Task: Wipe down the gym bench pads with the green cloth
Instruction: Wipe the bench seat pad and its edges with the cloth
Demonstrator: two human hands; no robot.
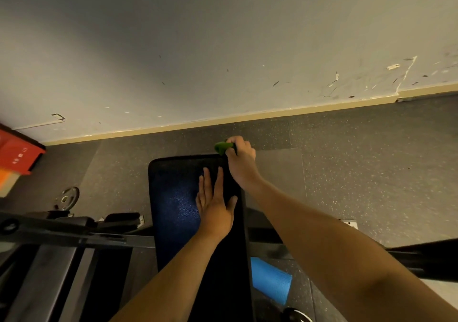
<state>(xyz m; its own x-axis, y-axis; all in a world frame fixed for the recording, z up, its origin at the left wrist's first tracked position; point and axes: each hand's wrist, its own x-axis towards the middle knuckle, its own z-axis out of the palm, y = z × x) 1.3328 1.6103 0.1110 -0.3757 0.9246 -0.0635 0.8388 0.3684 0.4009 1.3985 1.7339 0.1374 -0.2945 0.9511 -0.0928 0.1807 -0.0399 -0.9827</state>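
Observation:
A dark padded gym bench pad (178,192) runs lengthwise away from me in the middle of the view. My left hand (214,202) lies flat on the pad with its fingers straight. My right hand (241,159) is at the pad's far right corner and grips a bunched green cloth (221,147), which sticks out to the left of the fingers, over the pad's far edge.
A black metal frame (74,235) crosses at lower left, with a weight plate (68,196) on the speckled rubber floor. A red box (17,153) sits at far left. A blue foam roller (271,278) lies right of the bench. The wall stands close behind.

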